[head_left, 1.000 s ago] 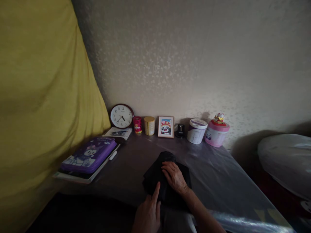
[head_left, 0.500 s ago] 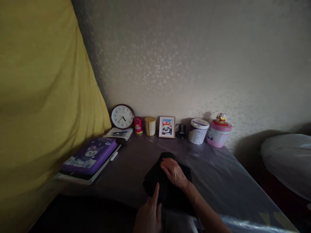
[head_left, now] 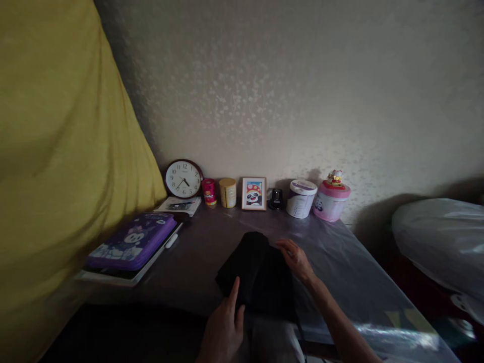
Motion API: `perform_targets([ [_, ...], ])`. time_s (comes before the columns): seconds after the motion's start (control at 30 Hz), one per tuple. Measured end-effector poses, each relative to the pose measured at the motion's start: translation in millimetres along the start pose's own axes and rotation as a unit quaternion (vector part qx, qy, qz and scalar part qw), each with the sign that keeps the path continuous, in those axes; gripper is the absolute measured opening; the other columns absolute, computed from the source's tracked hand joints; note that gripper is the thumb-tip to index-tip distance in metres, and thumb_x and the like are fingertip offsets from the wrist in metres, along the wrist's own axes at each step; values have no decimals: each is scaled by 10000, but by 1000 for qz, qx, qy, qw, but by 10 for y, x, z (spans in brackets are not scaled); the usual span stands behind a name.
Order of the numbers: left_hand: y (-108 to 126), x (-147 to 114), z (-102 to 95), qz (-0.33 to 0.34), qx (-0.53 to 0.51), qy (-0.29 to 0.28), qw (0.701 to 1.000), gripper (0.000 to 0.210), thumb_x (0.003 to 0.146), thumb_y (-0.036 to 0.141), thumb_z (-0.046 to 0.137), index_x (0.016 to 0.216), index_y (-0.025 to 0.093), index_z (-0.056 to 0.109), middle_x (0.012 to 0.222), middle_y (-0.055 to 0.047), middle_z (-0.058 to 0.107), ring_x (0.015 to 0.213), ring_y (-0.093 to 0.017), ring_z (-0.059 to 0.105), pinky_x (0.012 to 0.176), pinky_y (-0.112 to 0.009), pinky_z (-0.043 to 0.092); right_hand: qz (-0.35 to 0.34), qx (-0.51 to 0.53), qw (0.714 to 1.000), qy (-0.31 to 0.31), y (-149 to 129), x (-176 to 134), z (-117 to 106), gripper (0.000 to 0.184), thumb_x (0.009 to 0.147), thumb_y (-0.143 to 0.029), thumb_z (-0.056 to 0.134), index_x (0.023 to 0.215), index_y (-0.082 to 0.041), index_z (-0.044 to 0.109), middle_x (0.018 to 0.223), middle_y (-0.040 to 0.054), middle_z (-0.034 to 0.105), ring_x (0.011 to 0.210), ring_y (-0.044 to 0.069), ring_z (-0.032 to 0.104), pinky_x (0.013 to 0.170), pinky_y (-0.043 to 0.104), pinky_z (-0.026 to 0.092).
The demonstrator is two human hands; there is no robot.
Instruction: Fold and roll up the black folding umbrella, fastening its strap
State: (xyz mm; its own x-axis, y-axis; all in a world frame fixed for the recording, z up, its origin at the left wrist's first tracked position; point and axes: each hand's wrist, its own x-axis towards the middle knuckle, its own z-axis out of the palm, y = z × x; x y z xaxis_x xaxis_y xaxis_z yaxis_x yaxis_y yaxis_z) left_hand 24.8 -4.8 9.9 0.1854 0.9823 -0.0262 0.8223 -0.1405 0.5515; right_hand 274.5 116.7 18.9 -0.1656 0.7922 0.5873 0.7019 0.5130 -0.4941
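A folded black cloth point(head_left: 257, 277) lies in front of me near the table's front edge; its kind of garment, if any, cannot be told. My left hand point(head_left: 223, 322) rests at its lower left, index finger stretched forward on the fabric and thumb apart. At the upper right edge, my right hand point(head_left: 297, 258) has its fingertips gathered on the cloth's border, pinching it. Below the right side of the cloth hangs a thin dark cord.
Along the wall stand a clock point(head_left: 184, 179), a pink tin point(head_left: 209, 192), a yellow can point(head_left: 228, 193), a framed panda picture point(head_left: 254, 193), a small black device point(head_left: 276, 199) and two tubs point(head_left: 301, 199). A purple case point(head_left: 132, 242) lies at left beside the yellow curtain point(head_left: 64, 166).
My right hand has shifted right, from lying flat on the cloth's middle to its upper right edge. My left hand stays at the lower left. The view has turned slightly right.
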Motion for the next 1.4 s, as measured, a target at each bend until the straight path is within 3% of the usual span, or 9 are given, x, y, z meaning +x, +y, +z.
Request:
perform_targets([
  [0.2, -28, 17, 6, -9, -2, 0, 1000, 558, 898, 253, 309, 1427, 183, 144, 1126, -98, 633, 970, -172, 613, 841, -269, 437, 6, -21, 999, -34, 78, -484, -258, 230, 883, -248, 411, 1001, -244, 608, 1043, 63, 638, 910, 189, 631, 780, 332, 530],
  [0.57, 7, 11, -68, -20, -25, -11, 999, 555, 897, 240, 319, 1423, 172, 158, 1212, -88, 594, 1065, -145, 577, 888, -232, 413, 8, -35, 996, -79, -65, -825, -262, 309, 860, -153, 410, 1107, -268, 557, 1288, 63, 501, 1089, 184, 564, 903, 349, 489],
  [1.0, -11, 21, -91, -11, -95, 3, 995, 550, 880, 256, 327, 1411, 178, 212, 1303, -74, 521, 1151, -139, 520, 951, -242, 389, -39, 46, 996, -67, -320, -587, -243, 265, 888, -164, 344, 1049, -245, 539, 1291, 85, 496, 1143, 184, 519, 936, 360, 446],
  [1.13, -26, 21, -95, -21, -118, 9, 993, 545, 886, 303, 341, 1410, 215, 219, 1103, -57, 658, 1023, -161, 605, 894, -284, 444, -54, 56, 995, -66, -377, -442, -160, 212, 895, -174, 366, 1013, -242, 528, 1276, 83, 500, 1116, 182, 531, 925, 360, 446],
  [1.27, -64, 16, -101, -61, -177, -23, 982, 566, 900, 402, 329, 1420, 238, 176, 816, -21, 714, 686, -161, 670, 712, -301, 515, -84, 61, 993, -47, -468, -232, -48, 200, 900, -173, 362, 1015, -239, 512, 1239, 87, 515, 1090, 178, 540, 914, 362, 451],
  [1.33, -89, 18, -100, -64, -199, -27, 978, 576, 897, 429, 329, 1420, 242, 178, 851, -25, 714, 651, -160, 665, 681, -303, 521, -95, 63, 993, -34, -534, -112, 17, 201, 903, -170, 356, 1012, -232, 513, 1210, 88, 529, 1084, 172, 542, 923, 359, 445],
  [1.4, -113, 25, -91, -39, -206, -11, 978, 573, 888, 418, 340, 1414, 229, 212, 1006, -51, 691, 803, -174, 668, 756, -305, 510, -104, 65, 992, -25, -610, 1, 93, 205, 903, -163, 354, 1007, -223, 520, 1192, 89, 536, 1078, 168, 543, 927, 352, 444],
])
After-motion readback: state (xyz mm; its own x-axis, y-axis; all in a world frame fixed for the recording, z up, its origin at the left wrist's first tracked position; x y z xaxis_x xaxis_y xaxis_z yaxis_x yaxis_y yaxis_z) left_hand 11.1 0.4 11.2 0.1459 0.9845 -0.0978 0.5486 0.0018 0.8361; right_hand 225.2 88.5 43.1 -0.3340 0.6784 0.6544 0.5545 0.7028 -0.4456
